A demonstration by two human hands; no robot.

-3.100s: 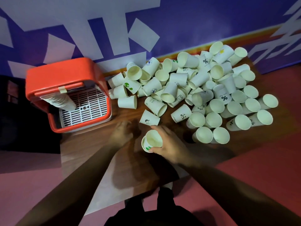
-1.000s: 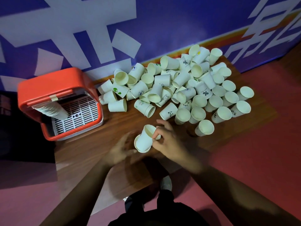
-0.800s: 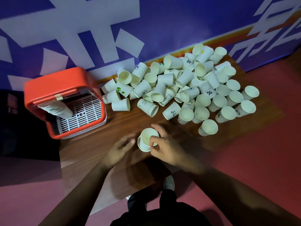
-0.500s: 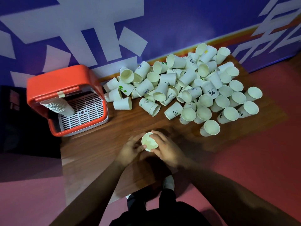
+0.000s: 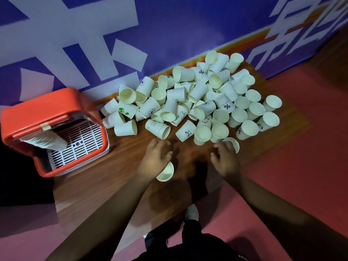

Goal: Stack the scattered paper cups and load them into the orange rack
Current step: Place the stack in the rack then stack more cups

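A big pile of white paper cups lies scattered over the far right half of the wooden table. At the left stands the orange rack, with a long stack of nested cups lying inside on its white grid. My left hand holds a short stack of cups under its palm, the rim facing up towards me. My right hand is spread, with its fingertips at a lone cup at the pile's near edge; that cup is partly hidden behind the fingers.
A blue wall with white shapes runs right behind the table and pile. The floor to the right and in front is red. Bare tabletop lies between the rack and my hands. My legs and a shoe show below the table edge.
Both hands were pressing cups together at the table's middle. My right hand has since let go and moved right to the pile's edge; my left hand keeps the short stack.
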